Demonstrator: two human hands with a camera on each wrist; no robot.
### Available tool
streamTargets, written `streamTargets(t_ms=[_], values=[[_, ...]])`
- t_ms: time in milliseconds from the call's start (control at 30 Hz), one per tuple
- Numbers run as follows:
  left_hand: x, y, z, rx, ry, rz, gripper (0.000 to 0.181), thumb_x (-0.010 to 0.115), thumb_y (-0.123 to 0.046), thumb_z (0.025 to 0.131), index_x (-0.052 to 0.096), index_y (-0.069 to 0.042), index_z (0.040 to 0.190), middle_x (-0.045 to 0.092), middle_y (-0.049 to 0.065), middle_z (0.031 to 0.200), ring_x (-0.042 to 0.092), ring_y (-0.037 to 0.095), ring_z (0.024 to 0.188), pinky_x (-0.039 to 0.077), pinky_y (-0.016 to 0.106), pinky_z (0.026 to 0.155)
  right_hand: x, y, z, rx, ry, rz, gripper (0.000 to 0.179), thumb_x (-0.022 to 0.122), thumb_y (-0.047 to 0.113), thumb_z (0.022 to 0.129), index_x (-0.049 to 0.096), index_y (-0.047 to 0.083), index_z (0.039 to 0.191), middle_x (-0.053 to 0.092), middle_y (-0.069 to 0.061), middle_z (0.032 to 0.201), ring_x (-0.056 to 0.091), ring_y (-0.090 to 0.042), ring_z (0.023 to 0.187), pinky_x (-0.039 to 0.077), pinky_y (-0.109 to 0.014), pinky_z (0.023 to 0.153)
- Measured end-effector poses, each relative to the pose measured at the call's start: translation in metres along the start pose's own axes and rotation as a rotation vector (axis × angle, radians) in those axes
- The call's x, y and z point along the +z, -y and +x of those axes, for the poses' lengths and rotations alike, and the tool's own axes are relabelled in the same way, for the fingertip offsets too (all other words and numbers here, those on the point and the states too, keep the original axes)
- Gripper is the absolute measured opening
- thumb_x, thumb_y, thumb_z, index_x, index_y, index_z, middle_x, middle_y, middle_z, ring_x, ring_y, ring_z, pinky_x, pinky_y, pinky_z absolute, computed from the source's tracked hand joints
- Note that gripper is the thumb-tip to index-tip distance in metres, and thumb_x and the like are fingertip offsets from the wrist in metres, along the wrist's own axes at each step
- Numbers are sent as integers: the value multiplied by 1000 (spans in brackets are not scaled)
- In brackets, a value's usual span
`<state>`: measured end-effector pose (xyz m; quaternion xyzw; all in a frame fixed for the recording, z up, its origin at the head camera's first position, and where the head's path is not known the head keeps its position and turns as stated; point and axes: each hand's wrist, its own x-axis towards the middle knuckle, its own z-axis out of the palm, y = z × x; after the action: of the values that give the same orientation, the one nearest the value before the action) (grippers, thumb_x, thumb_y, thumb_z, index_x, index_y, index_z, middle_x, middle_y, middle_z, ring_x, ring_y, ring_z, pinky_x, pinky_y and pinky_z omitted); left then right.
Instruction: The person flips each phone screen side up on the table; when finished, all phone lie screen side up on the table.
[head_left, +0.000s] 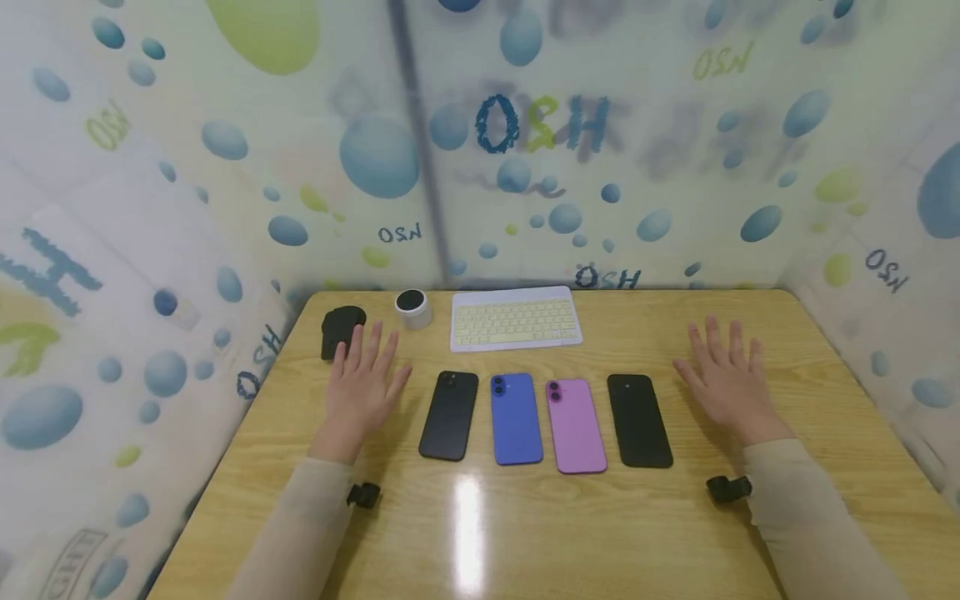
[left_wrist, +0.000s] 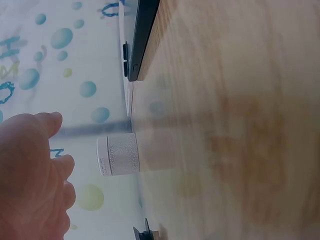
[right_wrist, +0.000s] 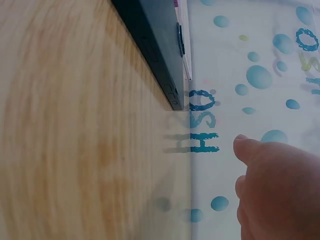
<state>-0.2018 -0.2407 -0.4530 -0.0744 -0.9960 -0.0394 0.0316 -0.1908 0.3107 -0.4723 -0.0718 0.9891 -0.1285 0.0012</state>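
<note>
Four would exceed the count, so several smartphones lie in a row on the wooden table (head_left: 420,525): a black phone (head_left: 450,417) at left, a blue phone (head_left: 516,419), a pink phone (head_left: 577,427) and another black phone (head_left: 640,421) at right. My left hand (head_left: 362,387), fingers spread and holding nothing, is left of the row, near a black object (head_left: 341,329) partly behind its fingertips. To the right of the row is my right hand (head_left: 726,379), also spread with nothing in it. Each wrist view catches the nearest phone's edge beside the hand.
A white keyboard (head_left: 516,319) lies behind the phones. Left of it stands a small white cylinder (head_left: 413,309) with a dark top, also seen in the left wrist view. Patterned curtains (head_left: 645,150) enclose the table at the back and sides.
</note>
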Motion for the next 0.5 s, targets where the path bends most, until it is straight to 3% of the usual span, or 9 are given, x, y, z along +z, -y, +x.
streamTargets(t_ms=[267, 500], values=[[1, 1, -2, -3, -10, 16, 72, 30, -56, 109, 13, -18, 168, -3, 9, 175, -11, 35, 161, -2, 58, 128, 2, 1, -4, 7, -15, 14, 79, 29, 54, 110, -8, 13, 166, -24, -14, 170, -32, -44, 151, -19, -70, 117], [1, 3, 0, -6, 0, -9, 75, 37, -54, 109, 8, -18, 168, -6, 11, 175, -11, 37, 160, -1, 59, 127, 1, 2, -1, 2, -39, 18, 80, 33, 54, 110, -5, 13, 166, -20, -16, 171, -32, -45, 151, -22, -70, 115]])
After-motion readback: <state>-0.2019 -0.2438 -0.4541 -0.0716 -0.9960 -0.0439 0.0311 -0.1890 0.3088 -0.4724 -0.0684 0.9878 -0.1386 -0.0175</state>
